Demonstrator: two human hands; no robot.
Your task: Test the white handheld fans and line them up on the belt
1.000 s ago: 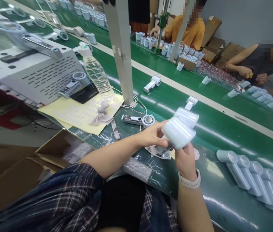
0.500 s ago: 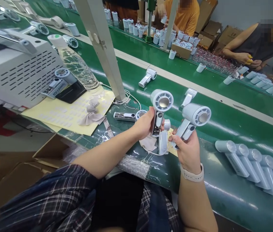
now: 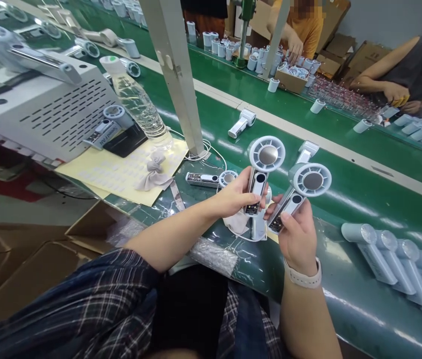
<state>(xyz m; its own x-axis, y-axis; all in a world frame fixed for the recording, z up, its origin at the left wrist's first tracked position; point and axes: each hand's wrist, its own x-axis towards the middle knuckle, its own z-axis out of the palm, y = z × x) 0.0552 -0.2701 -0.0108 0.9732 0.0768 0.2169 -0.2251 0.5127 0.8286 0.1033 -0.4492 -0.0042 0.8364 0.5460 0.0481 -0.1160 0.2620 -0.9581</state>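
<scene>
My left hand (image 3: 241,192) is closed around the handle of a light blue handheld fan (image 3: 258,182), its round vented head upright and facing me. A second handheld fan (image 3: 294,202) is gripped in my right hand (image 3: 299,234), tilted to the right, with the thumb on the handle's front. Dark circuit parts show at the lower end of both handles. Behind my right hand's fan lies another fan (image 3: 309,148) on the green surface. Below my hands, a white cloth (image 3: 236,224) and a further fan body, partly hidden, rest on the table.
A fan (image 3: 205,179) lies left of my hands. A water bottle (image 3: 136,99) leans beside a slotted white machine (image 3: 65,114). A metal post (image 3: 179,80) rises ahead. Several fans (image 3: 390,259) stand in a row at right. Two people work across the green belt (image 3: 218,112).
Both fans have turned so their heads and handle fronts face me more squarely. My left thumb has moved onto the handle's front. The whole view has shifted slightly.
</scene>
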